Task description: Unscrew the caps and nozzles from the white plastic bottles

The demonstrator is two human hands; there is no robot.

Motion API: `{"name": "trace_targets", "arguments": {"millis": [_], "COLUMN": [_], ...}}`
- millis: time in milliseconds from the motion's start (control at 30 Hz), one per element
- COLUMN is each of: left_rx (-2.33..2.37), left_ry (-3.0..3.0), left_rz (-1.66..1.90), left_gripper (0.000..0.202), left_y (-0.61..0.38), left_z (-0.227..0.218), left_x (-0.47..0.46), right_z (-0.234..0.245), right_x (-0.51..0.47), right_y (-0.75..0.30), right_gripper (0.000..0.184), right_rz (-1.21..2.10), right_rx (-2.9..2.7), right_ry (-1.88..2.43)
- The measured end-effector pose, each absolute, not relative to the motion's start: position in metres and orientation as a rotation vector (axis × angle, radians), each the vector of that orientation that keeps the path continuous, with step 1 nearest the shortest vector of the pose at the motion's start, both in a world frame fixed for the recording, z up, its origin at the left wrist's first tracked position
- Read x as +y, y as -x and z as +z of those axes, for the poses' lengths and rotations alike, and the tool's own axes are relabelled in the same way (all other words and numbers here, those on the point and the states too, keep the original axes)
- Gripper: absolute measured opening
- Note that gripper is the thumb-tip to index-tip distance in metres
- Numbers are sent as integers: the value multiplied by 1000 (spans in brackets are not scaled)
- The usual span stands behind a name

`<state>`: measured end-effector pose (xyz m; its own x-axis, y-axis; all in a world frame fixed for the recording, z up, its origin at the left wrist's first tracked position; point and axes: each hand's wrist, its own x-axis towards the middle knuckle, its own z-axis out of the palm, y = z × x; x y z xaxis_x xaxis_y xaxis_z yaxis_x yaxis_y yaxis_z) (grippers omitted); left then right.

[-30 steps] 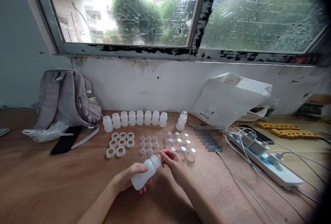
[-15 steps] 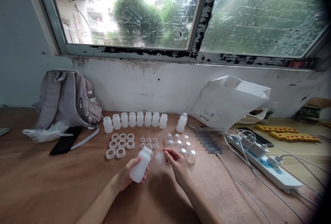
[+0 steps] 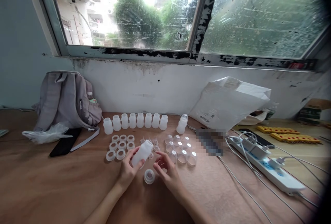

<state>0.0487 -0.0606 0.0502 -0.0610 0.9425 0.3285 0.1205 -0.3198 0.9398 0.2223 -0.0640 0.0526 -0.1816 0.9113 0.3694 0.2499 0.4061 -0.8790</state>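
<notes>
In my head view, my left hand [image 3: 128, 169] is closed around a translucent white, waisted plastic bottle [image 3: 141, 155], raised above the brown wooden counter [image 3: 64, 186] and tilted with its bare neck toward 1 o'clock. My right hand [image 3: 168, 173] is open, fingers loosely curled, near the bottle but apart from it, with nothing visible in its grasp.

Taking that bottle as the dial's centre, a round translucent plastic ring with a clear teat in it [image 3: 149, 176] sits on the counter at 5 o'clock, between my hands. At 10 o'clock lie 8 translucent white plastic rings [image 3: 122, 145]; at 1 o'clock, small clear plastic teats [image 3: 155, 141], partly hidden by the bottle; at 3 o'clock, clear plastic domed caps [image 3: 181, 156].

Farther off at 12 o'clock, 8 open translucent white plastic bottles [image 3: 140, 120] stand upright in a row. At 2 o'clock stands 1 translucent white plastic bottle with a clear cap [image 3: 181, 125].
</notes>
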Motion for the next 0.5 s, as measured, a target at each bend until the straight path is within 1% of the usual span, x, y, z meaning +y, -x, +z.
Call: {"name": "trace_targets", "arguments": {"millis": [67, 100, 200, 267, 400, 500], "left_rx": [1275, 1295, 1311, 1347, 1395, 1231], "left_ry": [-1860, -2006, -2257, -2277, -2131, -2206], "left_rz": [1449, 1431, 1388, 1394, 1381, 1163], "left_gripper": [42, 42, 44, 50, 67, 66], "left_y": [-49, -50, -51, -52, -52, -51], "left_z": [47, 44, 38, 36, 38, 41], "left_x": [-65, -67, -70, -69, -67, -68], "right_z": [54, 55, 62, 72, 107, 132], "right_x": [-64, -64, -64, -61, -37, 0], "right_y": [-223, -223, -223, -226, -247, -272], "right_gripper": [36, 34, 16, 10, 12, 14], "right_rz": [797, 772, 715, 684, 497, 262], "right_rx": [-1613, -1600, -1647, -1696, -1742, -1720], "right_ry": [1009, 993, 960, 956, 989, 1093]}}
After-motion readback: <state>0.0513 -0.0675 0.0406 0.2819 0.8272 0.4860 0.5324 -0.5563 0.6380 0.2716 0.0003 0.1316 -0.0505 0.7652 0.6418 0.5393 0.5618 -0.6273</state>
